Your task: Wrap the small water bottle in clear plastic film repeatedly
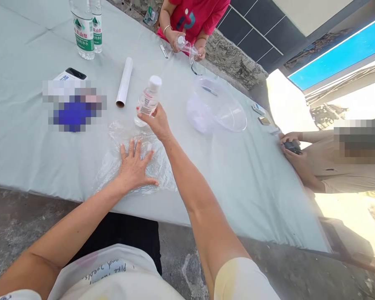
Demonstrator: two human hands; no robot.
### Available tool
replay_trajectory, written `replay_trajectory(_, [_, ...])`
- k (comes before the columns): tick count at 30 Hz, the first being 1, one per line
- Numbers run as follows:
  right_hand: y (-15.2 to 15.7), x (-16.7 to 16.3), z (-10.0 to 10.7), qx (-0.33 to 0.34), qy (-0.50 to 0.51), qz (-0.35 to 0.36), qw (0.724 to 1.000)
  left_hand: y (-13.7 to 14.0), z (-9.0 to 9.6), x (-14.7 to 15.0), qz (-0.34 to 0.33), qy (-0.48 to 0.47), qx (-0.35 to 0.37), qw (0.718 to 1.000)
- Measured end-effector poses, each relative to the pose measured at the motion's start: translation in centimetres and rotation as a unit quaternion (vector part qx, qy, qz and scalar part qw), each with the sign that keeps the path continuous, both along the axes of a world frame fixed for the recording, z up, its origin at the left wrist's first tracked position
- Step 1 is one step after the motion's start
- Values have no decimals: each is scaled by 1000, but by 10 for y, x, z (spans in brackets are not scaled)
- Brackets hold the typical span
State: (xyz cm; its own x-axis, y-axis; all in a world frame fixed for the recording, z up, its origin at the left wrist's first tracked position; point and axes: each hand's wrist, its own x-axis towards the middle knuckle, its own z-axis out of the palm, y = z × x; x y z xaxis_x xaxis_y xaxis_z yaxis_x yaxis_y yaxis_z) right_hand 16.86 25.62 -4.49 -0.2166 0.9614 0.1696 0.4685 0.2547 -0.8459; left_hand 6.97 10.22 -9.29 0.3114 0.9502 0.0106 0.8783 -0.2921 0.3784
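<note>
My left hand (pixel 134 168) lies flat with spread fingers on a crinkled sheet of clear plastic film (pixel 162 166) spread over the table. My right hand (pixel 158 123) is wrapped round the lower part of a small clear bottle (pixel 148 100) with a white cap and a red-and-white label. The bottle is near upright, just beyond the film's far side; whether its base touches the table I cannot tell. A white roll (pixel 124 82) with a brown core lies to the left of the bottle.
Two large water bottles (pixel 83 33) stand at the far left, near a phone (pixel 76 73). A clear plastic basin (pixel 203 106) is right of centre. Across the table (pixel 237 183), a person in red (pixel 196 16) holds a bottle and film; another person's hands (pixel 292 143) hold a dark object.
</note>
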Motion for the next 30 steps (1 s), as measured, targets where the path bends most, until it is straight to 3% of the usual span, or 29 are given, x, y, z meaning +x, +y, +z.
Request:
replay_trajectory(4, [-36, 35, 37, 26, 38, -68, 997, 0, 2, 1, 5, 10, -17, 1000])
replay_trajectory(8, [-99, 68, 58, -71, -28, -102, 992, 1, 3, 2, 15, 13, -38, 999])
replay_trajectory(12, [-146, 73, 38, -161, -204, -156, 953, 1, 2, 3, 23, 6, -42, 999])
replay_trajectory(15, [-157, 65, 19, -189, -288, -174, 923, 0, 1, 3, 23, 3, -34, 999])
replay_trajectory(18, [-156, 58, 8, -180, -339, -150, 911, 0, 1, 2, 18, 2, -27, 999])
replay_trajectory(22, [-155, 54, 5, -165, -365, -160, 902, -1, 2, 1, 11, -3, -18, 1000])
replay_trajectory(30, [-155, 50, -1, -176, -316, -226, 905, -1, -1, -2, -5, -15, -8, 1000])
